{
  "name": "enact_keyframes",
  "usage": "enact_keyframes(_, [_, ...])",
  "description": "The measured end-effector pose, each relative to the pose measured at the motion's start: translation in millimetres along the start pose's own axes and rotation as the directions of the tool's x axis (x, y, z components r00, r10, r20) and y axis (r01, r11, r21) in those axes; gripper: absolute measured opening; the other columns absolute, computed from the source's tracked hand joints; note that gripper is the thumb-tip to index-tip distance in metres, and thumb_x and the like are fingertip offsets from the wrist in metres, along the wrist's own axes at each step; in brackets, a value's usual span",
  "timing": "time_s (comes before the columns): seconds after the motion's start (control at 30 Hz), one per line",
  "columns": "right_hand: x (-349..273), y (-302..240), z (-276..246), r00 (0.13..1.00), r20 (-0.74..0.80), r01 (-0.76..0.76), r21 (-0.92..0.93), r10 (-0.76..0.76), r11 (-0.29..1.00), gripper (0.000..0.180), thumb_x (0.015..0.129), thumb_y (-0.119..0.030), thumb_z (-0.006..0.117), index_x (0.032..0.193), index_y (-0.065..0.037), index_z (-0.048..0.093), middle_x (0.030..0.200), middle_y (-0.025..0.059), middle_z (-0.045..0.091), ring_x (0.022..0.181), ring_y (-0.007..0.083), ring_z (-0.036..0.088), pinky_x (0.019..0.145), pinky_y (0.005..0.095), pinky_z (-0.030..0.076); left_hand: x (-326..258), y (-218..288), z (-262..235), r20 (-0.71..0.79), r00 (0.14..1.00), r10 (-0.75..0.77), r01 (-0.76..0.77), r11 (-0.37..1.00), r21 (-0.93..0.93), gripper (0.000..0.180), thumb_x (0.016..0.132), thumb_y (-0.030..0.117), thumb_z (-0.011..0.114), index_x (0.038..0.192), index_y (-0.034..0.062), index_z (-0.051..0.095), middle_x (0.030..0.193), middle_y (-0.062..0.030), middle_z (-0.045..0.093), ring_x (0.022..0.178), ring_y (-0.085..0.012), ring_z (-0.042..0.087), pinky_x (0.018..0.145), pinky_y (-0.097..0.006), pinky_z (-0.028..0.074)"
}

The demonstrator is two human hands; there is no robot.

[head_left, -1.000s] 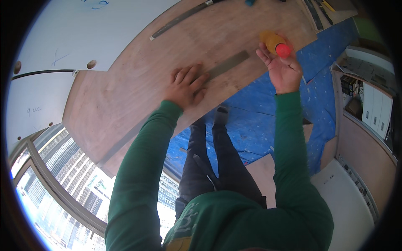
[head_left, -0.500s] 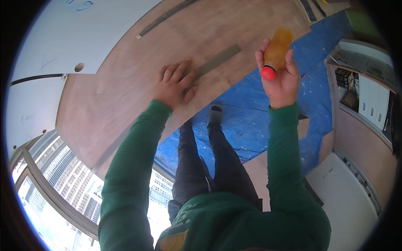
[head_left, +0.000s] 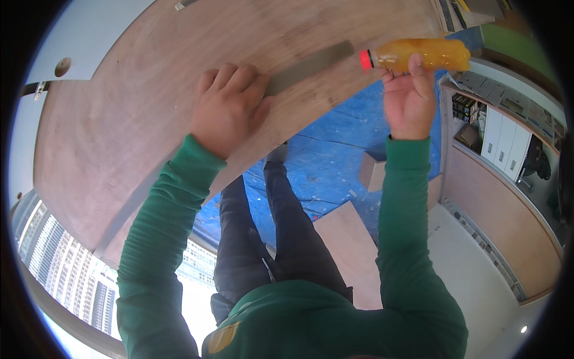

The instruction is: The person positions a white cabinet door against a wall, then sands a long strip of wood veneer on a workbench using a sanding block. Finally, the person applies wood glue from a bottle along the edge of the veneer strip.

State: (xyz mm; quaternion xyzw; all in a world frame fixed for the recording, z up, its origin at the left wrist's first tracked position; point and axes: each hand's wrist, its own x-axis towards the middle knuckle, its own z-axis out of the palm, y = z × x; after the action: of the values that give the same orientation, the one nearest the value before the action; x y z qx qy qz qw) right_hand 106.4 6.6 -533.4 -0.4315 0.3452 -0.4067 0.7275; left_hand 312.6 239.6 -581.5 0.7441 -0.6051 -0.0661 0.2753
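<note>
A: Left hand (head_left: pixel 230 107) is pressing flat, fingers spread, holding the metal strip (head_left: pixel 311 64) on the plywood surface (head_left: pixel 119 131).

B: Right hand (head_left: pixel 408 99) is gripping the orange bottle (head_left: pixel 418 55), now tipped sideways, red cap (head_left: pixel 365 58) nearing the strip's end; likely ready to dispense.

A blue tarp (head_left: pixel 335 155) covers the floor at the centre. A wood offcut (head_left: pixel 350 251) lies on it toward five o'clock, a smaller block (head_left: pixel 372 172) toward three. White drawers (head_left: pixel 508 149) stand at three o'clock. A window (head_left: pixel 66 269), seemingly showing towers, fills eight o'clock.
</note>
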Motion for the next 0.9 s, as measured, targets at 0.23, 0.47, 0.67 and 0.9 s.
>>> enact_keyframes(0.23, [1.3,-10.7,-6.9,0.992,-0.128,0.043,0.152,-0.023,0.988,0.045,0.098,-0.017,0.075,0.137,-0.004,0.055,0.138,0.0158,0.061,0.134,0.0364,0.057,0.119,0.0606,0.043,4.4,14.5,-18.2,-0.178,0.984,-0.032,0.003,0.986,-0.165,0.026,0.081,0.016,0.076,0.105,0.0062,0.073,0.092,-0.0055,0.066,0.087,-0.0269,0.067,0.077,-0.040,0.055])
enact_keyframes(0.47, [-0.6,-21.7,-24.0,0.996,-0.073,-0.030,0.290,0.053,0.956,0.049,0.100,-0.024,0.075,0.138,-0.003,0.053,0.140,0.0198,0.059,0.133,0.0420,0.057,0.116,0.0604,0.047,16.6,27.5,-8.7,-0.201,0.980,-0.001,-0.039,0.979,-0.198,0.032,0.081,0.011,0.081,0.111,0.0026,0.075,0.102,-0.0095,0.069,0.090,-0.0286,0.068,0.078,-0.041,0.058])
enact_keyframes(0.67, [10.4,-16.4,-26.1,0.984,-0.176,0.010,0.057,0.000,0.998,0.048,0.101,-0.026,0.073,0.136,-0.002,0.052,0.137,0.0206,0.062,0.130,0.0422,0.060,0.110,0.0581,0.054,26.4,36.5,28.6,-0.168,0.983,-0.072,0.034,0.975,-0.219,0.029,0.082,0.011,0.080,0.110,0.0040,0.076,0.102,-0.0080,0.068,0.091,-0.0284,0.066,0.079,-0.041,0.058])
enact_keyframes(0.9, [28.3,-13.1,-29.1,0.980,-0.187,-0.071,-0.028,0.065,0.997,0.043,0.101,-0.024,0.073,0.133,-0.001,0.054,0.129,0.0184,0.067,0.123,0.0381,0.066,0.105,0.0565,0.058,22.2,37.1,43.7,-0.164,0.983,-0.081,0.045,0.977,-0.210,0.030,0.084,0.010,0.078,0.113,0.0033,0.076,0.105,-0.0079,0.067,0.092,-0.0285,0.064,0.082,-0.041,0.057])
